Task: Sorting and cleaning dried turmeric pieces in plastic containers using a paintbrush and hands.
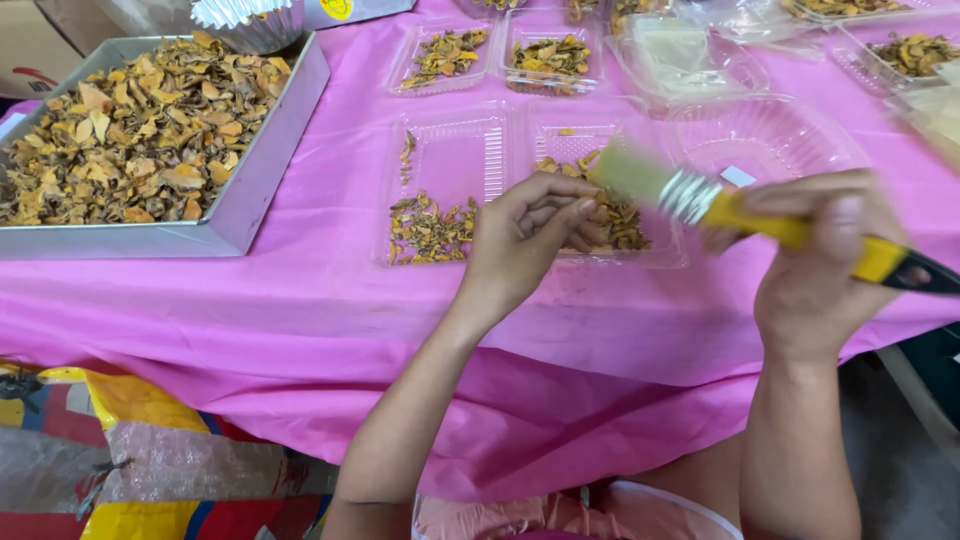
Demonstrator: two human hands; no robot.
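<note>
The left hand (530,240) curls its fingers around a few dried yellow-brown slices (590,215) over the clear hinged plastic container (470,160) near the front edge of the pink-covered table (330,300). The right hand (815,265) grips the yellow-handled brush (700,200), bristles blurred, just beside those slices. A grey metal tray (265,165) heaped with slices sits at the left edge.

Your brush (700,200) has a yellow handle with a black end, a shiny metal band and pale, blurred bristles; it lies slanted, bristles toward the far left. Beneath it, the clear hinged plastic tray (470,160) lies open, dried yellow-brown slices in both halves.
</note>
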